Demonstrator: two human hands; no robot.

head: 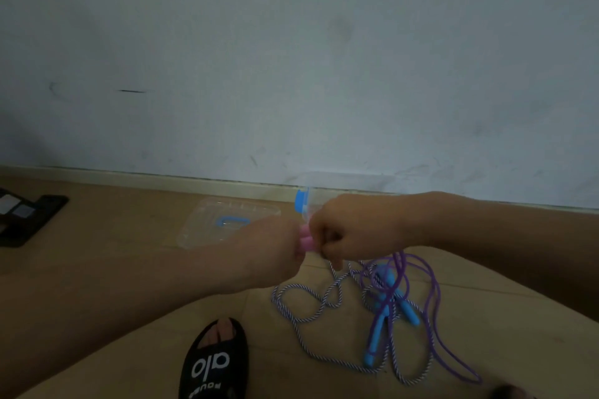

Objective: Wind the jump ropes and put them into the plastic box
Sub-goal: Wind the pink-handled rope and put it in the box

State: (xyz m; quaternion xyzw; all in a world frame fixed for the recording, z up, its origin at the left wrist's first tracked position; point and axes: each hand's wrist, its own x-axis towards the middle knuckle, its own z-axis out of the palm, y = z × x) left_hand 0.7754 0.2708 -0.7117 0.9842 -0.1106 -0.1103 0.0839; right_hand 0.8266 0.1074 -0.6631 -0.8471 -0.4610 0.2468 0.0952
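Nearest to the camera was a foot in a black sandal point(215, 363) on the tiled floor point(129, 269). Above it, the left hand point(275, 249) and the right hand point(343, 233) met in the air, both with curled fingers around the pink handles point(305, 239) of one jump rope; its striped cord point(311, 298) hung down from them and lay in loose loops on the floor. I judge that the winding of this rope had only begun. A second jump rope, with blue handles point(377, 330) and a purple cord point(434, 301), lay untouched and tangled with the striped one, so the two may pull on each other. The plastic box point(306, 201) stood by the wall behind the hands, mostly hidden, so I cannot tell what was inside. Its clear lid point(207, 223) lay on the floor just beside it. A dark tray point(29, 217) was well apart, on the left.
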